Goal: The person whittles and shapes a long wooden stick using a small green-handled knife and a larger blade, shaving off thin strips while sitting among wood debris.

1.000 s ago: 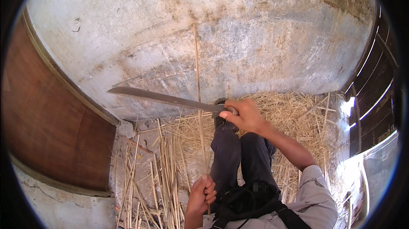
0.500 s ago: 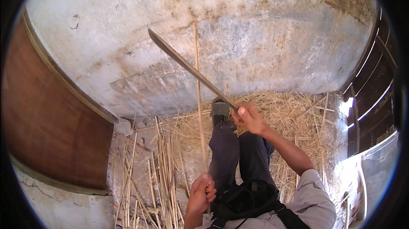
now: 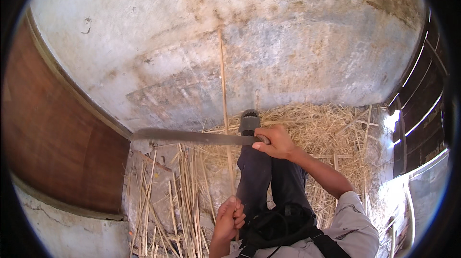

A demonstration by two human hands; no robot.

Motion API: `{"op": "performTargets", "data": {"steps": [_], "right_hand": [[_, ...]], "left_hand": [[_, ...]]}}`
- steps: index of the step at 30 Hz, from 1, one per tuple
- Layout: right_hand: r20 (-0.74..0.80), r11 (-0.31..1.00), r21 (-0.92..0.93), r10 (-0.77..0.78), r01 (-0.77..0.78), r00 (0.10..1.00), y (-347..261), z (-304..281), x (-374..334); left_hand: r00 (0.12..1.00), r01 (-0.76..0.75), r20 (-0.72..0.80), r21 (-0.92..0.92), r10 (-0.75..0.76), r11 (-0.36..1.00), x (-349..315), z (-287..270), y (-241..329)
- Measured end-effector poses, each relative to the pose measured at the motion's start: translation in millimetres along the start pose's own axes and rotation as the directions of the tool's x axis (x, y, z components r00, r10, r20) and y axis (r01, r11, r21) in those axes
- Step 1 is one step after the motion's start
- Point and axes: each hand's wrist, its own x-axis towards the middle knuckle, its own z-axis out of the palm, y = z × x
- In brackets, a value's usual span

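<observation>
My right hand (image 3: pixel 276 142) is closed round the handle of a machete (image 3: pixel 201 137). Its long dark blade points left, roughly level, and crosses in front of a thin bamboo strip (image 3: pixel 223 83); whether the two touch I cannot tell. The strip stands nearly upright in the view, its far end toward the wall. My left hand (image 3: pixel 229 215), near my left thigh, is closed round the strip's lower end. A short piece of the strip shows below the fist. The blade's tip is slightly blurred.
Several split strips (image 3: pixel 185 205) lie in a pile on the floor to my left. Fine shavings (image 3: pixel 326 138) cover the floor at right, near my shoe (image 3: pixel 249 122). A stained wall (image 3: pixel 307 56) stands ahead, with a brown wooden panel (image 3: pixel 62 128) at left and dark slats (image 3: pixel 420 104) at right.
The machete has swung down from a slant pointing up and left to nearly level, its tip now lower and farther left. My left hand and the bamboo strip have barely moved.
</observation>
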Motion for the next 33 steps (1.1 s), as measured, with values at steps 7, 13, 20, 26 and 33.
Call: {"op": "performTargets", "data": {"steps": [7, 13, 20, 26, 33], "right_hand": [[0.053, 0.98, -0.017, 0.199, -0.198, 0.979, 36, 17, 1], [0.025, 0.973, -0.127, 0.196, -0.191, 0.98, 30, 10, -1], [0.07, 0.969, -0.227, 0.114, -0.095, 0.991, 31, 8, -2], [-0.081, 0.889, -0.241, 0.381, -0.389, 0.921, 38, -7, 53], [0.043, 0.974, -0.191, 0.128, -0.118, 0.991, 71, 9, 49]], "left_hand": [[0.999, 0.01, -0.047, 0.0, -0.01, 1.0, 6, -4, -4], [1.0, 0.019, -0.004, -0.006, -0.019, 1.0, 1, 9, 0], [0.998, -0.011, -0.055, -0.007, 0.011, 1.0, 4, 6, -9], [0.999, -0.002, -0.033, 0.011, 0.003, 1.0, 7, 11, -9], [0.997, -0.002, -0.082, 0.034, 0.005, 0.999, 8, -2, -7]]}}
